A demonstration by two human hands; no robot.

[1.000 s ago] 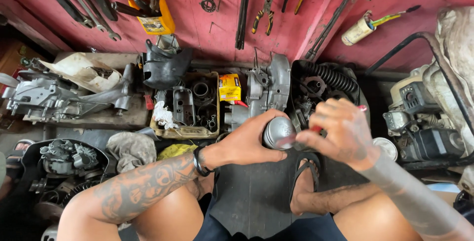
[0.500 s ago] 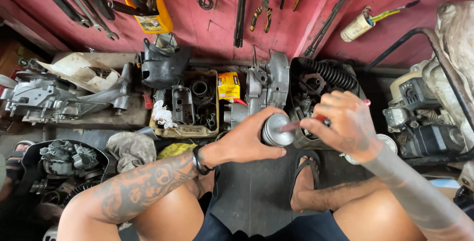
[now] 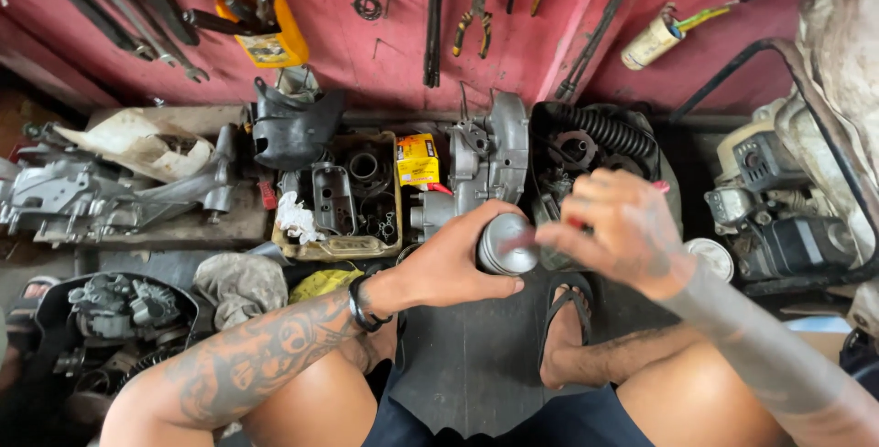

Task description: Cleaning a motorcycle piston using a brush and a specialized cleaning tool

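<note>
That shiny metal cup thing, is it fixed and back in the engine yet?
Not yet. The piston is out of the engine, gripped in the left hand. The right hand works at its side, blurred, with something red. The engine case lies open on the floor, parts loose in the tray.

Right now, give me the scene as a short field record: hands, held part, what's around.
setting: floor workspace against a red wall hung with hand tools
left hand: gripping a grey metal cylinder, piston-like
right hand: at the cylinder's right side, blurred; something red shows at the fingers, kind unclear
behind hands: grey engine casing, small yellow box, tray of small metal parts
right side: black ribbed hose, small engine unit
lower left: rag, dark engine parts
</note>
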